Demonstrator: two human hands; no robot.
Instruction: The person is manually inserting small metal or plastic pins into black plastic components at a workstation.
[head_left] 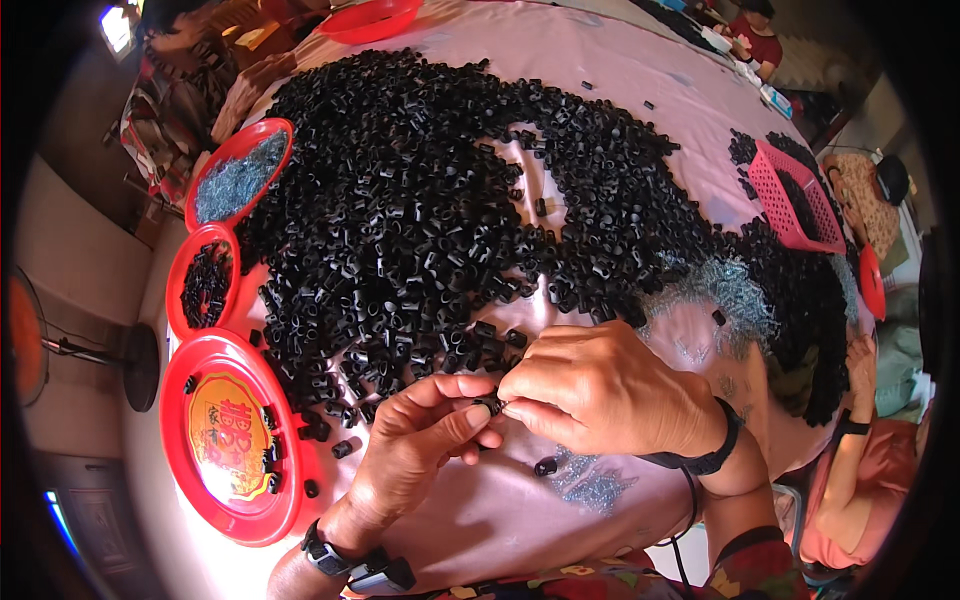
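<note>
In front of me, my left hand (pixel 425 425) is closed, pinching a small black plastic part (pixel 488 404) between thumb and fingers. My right hand (pixel 615 390) meets it there with its fingers pressed together. Whatever those right fingertips grip is hidden behind the knuckles. Just beyond both hands spreads a large heap of short, hollow black plastic parts (pixel 400 220). One loose black part (pixel 545 467) lies below my right hand, beside a small scatter of thin silvery pieces (pixel 595 487), perhaps screws or pins.
Along the left edge stand a red plate (pixel 180 440) with a few black parts, a red bowl (pixel 172 285) of black pieces and a red bowl (pixel 190 205) of silvery pieces. At right are a pink basket (pixel 785 205) and more silvery pieces (pixel 725 300). Other people sit around the table.
</note>
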